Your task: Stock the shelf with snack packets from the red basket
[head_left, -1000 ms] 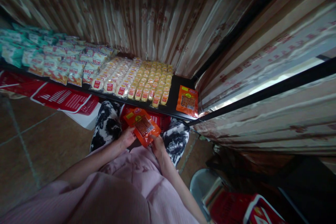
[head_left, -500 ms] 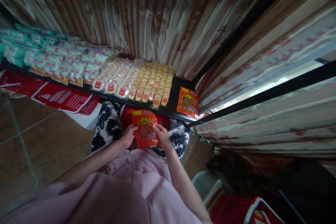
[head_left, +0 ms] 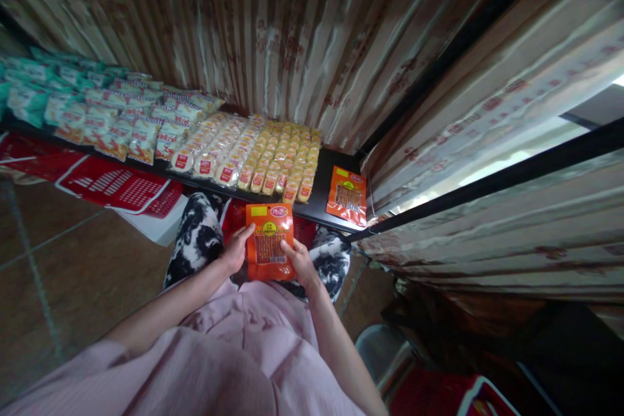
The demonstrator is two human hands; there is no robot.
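Observation:
An orange snack packet (head_left: 269,240) with a clear window is upright in front of my lap, held by both hands. My left hand (head_left: 236,249) grips its left edge, and my right hand (head_left: 300,262) grips its right edge. Just beyond it runs a black shelf (head_left: 324,192). On the shelf's right end a second orange packet (head_left: 347,195) lies flat. Rows of yellow snack packs (head_left: 287,159) and pale round packs (head_left: 217,149) fill the shelf to the left of it.
Further left on the shelf lie red-and-white packets (head_left: 121,127) and green packets (head_left: 34,88). Red baskets (head_left: 117,185) lie on the tiled floor below. Striped curtains (head_left: 302,39) hang behind the shelf. A grey stool (head_left: 377,351) and red packaging (head_left: 439,393) sit at lower right.
The orange packet turned from tilted to upright and rose a little. My right hand moved from its lower corner up to its right edge. The view shifted slightly.

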